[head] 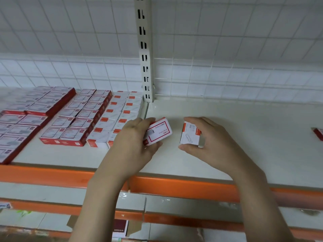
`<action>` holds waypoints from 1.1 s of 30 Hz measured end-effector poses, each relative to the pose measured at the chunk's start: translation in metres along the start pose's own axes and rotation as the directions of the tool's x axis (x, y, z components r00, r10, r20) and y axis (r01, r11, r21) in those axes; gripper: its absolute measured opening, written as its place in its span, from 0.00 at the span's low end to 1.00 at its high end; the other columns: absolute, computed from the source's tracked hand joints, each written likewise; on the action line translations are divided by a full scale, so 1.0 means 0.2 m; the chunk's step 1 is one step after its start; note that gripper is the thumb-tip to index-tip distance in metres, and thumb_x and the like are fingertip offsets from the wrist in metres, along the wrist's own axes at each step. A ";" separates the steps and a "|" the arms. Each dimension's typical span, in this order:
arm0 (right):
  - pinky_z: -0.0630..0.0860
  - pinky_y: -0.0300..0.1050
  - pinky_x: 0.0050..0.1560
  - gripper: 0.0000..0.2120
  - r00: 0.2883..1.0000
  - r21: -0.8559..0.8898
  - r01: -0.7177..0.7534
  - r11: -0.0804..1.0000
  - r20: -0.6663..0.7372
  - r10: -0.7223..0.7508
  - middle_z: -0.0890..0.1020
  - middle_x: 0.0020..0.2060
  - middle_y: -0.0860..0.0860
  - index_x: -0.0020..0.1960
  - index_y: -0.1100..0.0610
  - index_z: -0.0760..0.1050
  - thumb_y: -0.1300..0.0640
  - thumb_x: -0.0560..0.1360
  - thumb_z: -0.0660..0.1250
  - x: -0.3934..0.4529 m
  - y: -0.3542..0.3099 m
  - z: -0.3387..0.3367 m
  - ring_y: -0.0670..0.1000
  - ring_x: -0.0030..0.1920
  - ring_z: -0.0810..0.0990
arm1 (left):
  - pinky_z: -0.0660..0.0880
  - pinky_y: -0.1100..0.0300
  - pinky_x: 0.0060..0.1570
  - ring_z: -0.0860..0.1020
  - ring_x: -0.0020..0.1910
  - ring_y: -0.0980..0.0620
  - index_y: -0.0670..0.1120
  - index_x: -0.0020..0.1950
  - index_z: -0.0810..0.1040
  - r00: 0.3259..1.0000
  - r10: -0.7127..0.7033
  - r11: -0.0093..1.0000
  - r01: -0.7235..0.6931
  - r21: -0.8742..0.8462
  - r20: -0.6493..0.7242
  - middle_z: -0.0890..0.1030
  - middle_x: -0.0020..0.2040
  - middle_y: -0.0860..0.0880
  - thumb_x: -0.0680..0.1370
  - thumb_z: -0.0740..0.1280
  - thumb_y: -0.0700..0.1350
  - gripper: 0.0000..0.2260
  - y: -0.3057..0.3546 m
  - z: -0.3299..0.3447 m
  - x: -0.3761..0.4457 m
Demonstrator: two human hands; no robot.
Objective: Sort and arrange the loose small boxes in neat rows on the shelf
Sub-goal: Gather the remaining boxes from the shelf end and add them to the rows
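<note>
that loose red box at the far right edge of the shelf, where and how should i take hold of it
Only one corner of the loose red box shows; the rest is cut off by the frame. It seems to lie flat on the shelf, apart from the rows. Likely best: come from above with the right hand, once free, and pinch its two long side faces, since a flat box offers no other edges.

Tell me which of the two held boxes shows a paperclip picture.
The white box in the right hand, with an orange stripe. The left hand holds a red-framed box without that picture.
</note>
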State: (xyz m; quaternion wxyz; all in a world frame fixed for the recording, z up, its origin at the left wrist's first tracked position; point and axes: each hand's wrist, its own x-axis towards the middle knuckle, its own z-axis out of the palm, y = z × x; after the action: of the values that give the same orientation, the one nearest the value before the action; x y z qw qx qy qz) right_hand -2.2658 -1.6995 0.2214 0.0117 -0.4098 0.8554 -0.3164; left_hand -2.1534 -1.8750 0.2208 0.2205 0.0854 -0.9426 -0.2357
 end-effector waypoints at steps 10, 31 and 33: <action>0.66 0.35 0.51 0.29 0.997 0.006 -0.057 0.998 -0.055 0.057 0.70 0.52 0.37 0.66 0.44 0.66 0.47 0.69 0.72 0.15 -0.43 0.32 0.38 0.51 0.69 | 0.74 0.57 0.38 0.78 0.43 0.47 0.58 0.67 0.67 0.999 0.042 0.997 -0.040 0.062 -0.033 0.81 0.49 0.51 0.67 0.63 0.51 0.27 -0.45 -0.39 -0.08; 0.67 0.31 0.54 0.30 0.994 0.048 -0.045 0.998 0.099 0.040 0.65 0.58 0.35 0.61 0.39 0.62 0.65 0.69 0.66 0.09 -0.69 0.50 0.37 0.61 0.66 | 0.65 0.82 0.47 0.64 0.61 0.66 0.59 0.71 0.49 0.981 -0.048 0.871 0.134 -0.473 0.190 0.61 0.62 0.64 0.68 0.74 0.37 0.44 -0.71 -0.50 -0.20; 0.66 0.30 0.53 0.30 0.993 0.062 -0.048 0.997 0.114 0.040 0.65 0.57 0.36 0.58 0.38 0.62 0.67 0.68 0.65 0.08 -0.69 0.50 0.37 0.60 0.65 | 0.63 0.83 0.52 0.61 0.64 0.65 0.62 0.67 0.51 0.985 -0.030 0.874 0.107 -0.474 0.168 0.61 0.63 0.63 0.71 0.71 0.35 0.40 -0.70 -0.48 -0.22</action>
State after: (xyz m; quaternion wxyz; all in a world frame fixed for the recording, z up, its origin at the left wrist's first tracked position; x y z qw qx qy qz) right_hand -2.1524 -1.8277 0.2217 0.0801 -0.4075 0.8516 -0.3200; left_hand -2.0629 -2.0244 0.2135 0.1520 0.0428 -0.8651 -0.4761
